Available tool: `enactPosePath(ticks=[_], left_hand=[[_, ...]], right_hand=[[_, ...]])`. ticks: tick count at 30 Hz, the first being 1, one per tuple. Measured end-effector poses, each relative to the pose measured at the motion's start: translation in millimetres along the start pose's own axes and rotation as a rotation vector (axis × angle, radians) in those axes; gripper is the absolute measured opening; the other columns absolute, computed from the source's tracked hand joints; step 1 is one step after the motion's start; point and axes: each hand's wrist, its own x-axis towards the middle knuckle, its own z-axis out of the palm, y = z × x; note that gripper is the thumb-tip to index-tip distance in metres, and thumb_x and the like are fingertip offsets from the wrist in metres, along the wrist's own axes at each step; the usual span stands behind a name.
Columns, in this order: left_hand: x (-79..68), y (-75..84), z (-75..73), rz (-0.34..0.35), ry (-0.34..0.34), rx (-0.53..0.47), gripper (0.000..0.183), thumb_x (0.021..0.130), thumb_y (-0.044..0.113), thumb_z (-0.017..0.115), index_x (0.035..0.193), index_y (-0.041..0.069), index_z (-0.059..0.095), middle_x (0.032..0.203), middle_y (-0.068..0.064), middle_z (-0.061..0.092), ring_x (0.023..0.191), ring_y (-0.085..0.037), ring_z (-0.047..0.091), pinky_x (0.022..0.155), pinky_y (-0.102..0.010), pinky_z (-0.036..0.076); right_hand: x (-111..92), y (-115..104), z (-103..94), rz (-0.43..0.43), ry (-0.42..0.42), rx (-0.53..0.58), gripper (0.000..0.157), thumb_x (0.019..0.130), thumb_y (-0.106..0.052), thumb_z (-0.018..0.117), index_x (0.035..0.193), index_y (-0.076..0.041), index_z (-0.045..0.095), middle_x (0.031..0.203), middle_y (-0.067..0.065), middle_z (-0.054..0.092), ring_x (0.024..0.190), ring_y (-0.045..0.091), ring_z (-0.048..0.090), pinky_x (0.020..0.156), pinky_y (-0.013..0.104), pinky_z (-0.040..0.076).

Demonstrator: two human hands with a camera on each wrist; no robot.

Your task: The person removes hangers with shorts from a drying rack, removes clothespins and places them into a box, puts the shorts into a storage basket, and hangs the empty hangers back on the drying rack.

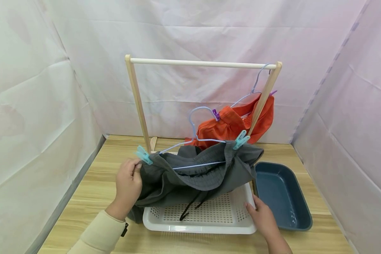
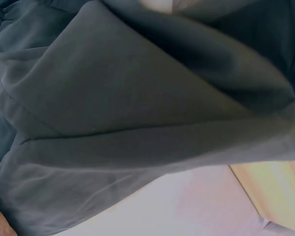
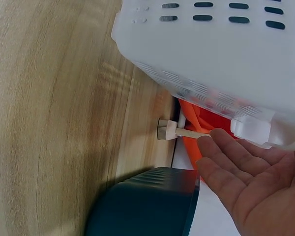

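Note:
Dark grey shorts [image 1: 177, 188] with an elastic waistband and black drawstrings lie over a white basket [image 1: 206, 227]. A light blue hanger [image 1: 193, 123] runs through the waistband, with a teal clothespin [image 1: 143, 155] at the left corner and another teal clothespin [image 1: 241, 140] at the right. My left hand [image 1: 128, 185] pinches the waistband just below the left clothespin. Grey fabric fills most of the left wrist view. At the basket's right rim rests my right hand [image 1: 264, 218], its thumb over the edge and its fingers [image 3: 223, 179] extended outside the wall.
Behind the basket stands a wooden rack [image 1: 203, 63] with a white bar. Orange shorts [image 1: 231, 121] hang at its right end on a blue hanger, held by purple clothespins. A dark blue tray [image 1: 279, 197] sits to the basket's right. White cloth walls [image 1: 177, 35] surround the table.

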Motion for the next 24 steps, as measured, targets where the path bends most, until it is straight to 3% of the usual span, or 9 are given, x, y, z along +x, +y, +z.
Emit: enactPosePath(ticks=[7, 19, 24], left_hand=[[-9.3, -0.2, 6.3, 0.014, -0.052, 0.001, 0.016, 0.079, -0.020, 0.062, 0.086, -0.006, 0.063, 0.077, -0.013, 0.062, 0.072, -0.024, 0.056, 0.066, -0.026, 0.044], [-19.2, -8.4, 10.1, 0.001, -0.132, 0.022, 0.016, 0.078, -0.021, 0.062, 0.086, -0.006, 0.062, 0.078, -0.013, 0.062, 0.075, -0.023, 0.056, 0.068, -0.023, 0.044], [-21.2, -10.6, 12.6, 0.002, -0.177, 0.036, 0.014, 0.079, -0.018, 0.063, 0.087, -0.006, 0.062, 0.080, -0.013, 0.062, 0.077, -0.024, 0.057, 0.070, -0.023, 0.045]], right_hand=[[1.1, -0.3, -1.0, 0.009, -0.009, -0.026, 0.062, 0.098, -0.023, 0.054, 0.142, 0.014, 0.031, 0.136, 0.036, 0.044, 0.113, 0.047, 0.056, 0.086, 0.052, 0.052], [0.6, -0.4, 0.4, 0.002, 0.002, 0.005, 0.062, 0.097, -0.023, 0.056, 0.142, 0.013, 0.032, 0.132, 0.035, 0.049, 0.102, 0.042, 0.063, 0.075, 0.044, 0.056], [2.1, -1.0, -1.2, 0.027, -0.026, -0.021, 0.065, 0.099, -0.028, 0.054, 0.143, 0.013, 0.030, 0.134, 0.035, 0.047, 0.111, 0.045, 0.058, 0.083, 0.049, 0.053]])
